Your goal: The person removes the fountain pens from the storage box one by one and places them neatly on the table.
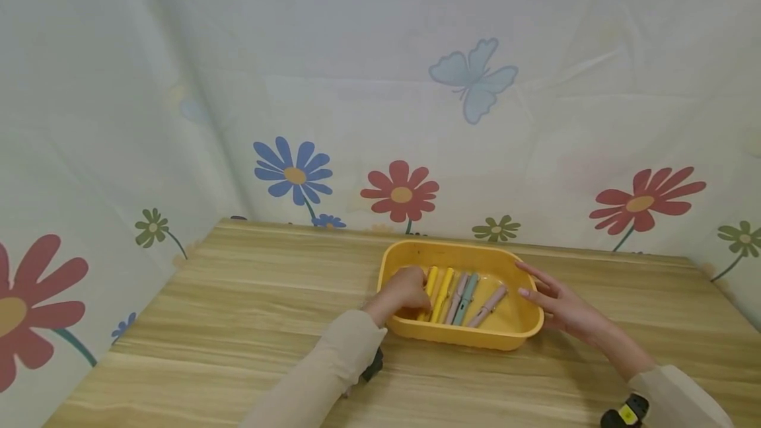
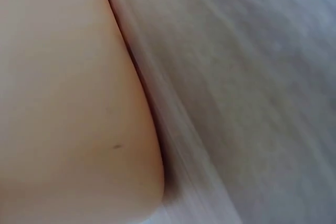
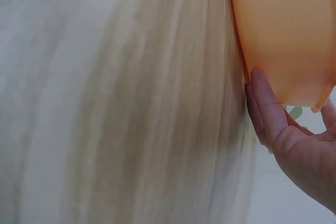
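Left hand (image 1: 404,289), seen from the head camera, reaches into the yellow oval plastic tray (image 1: 523,335) on the wooden counter (image 1: 250,322) with fingers curled round the yellow marker pen (image 1: 429,289) at the left end of a row of five pens, while the right hand (image 1: 559,306) lies with straight fingers against the tray's right rim; by my judgement all five pens remain inside, so the lifting-out is only starting. From the left wrist only blurred skin and counter show, and from the right wrist the right hand's fingers (image 3: 265,103) press the tray's outer wall.
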The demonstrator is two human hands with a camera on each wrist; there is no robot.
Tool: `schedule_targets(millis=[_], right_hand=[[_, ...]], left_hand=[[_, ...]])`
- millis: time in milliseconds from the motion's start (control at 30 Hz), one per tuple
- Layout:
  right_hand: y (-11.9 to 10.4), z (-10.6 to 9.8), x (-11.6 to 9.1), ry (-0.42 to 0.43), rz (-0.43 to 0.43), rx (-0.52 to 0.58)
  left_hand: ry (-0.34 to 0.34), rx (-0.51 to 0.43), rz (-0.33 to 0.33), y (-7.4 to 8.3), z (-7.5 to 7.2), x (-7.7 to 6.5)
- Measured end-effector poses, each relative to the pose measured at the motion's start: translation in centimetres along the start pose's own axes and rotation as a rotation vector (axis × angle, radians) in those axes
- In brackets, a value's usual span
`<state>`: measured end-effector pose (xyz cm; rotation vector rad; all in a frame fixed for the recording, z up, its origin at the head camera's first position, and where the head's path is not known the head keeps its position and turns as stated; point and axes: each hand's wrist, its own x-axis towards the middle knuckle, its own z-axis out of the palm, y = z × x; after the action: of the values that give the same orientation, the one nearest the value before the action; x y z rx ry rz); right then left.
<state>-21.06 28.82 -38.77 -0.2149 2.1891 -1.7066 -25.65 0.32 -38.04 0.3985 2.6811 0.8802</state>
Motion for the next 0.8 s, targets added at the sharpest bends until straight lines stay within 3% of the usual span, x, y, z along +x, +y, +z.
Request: schedule_targets(millis=[300,567,800], right_hand=[[0.1,-0.1,0.0,-0.004,-0.004,-0.004],[0.1,-0.1,0.1,0.003,0.004,-0.005],[0.1,-0.1,0.1,-0.004,-0.003,-0.006]], left_hand=[[0.021,0.006,0.006,0.0,0.2,-0.2],[0.046,-0.097,-0.022,0.5,-0.8,-0.5],[0.070,-0.172,0.027,0.7,-1.6,-0.4]])
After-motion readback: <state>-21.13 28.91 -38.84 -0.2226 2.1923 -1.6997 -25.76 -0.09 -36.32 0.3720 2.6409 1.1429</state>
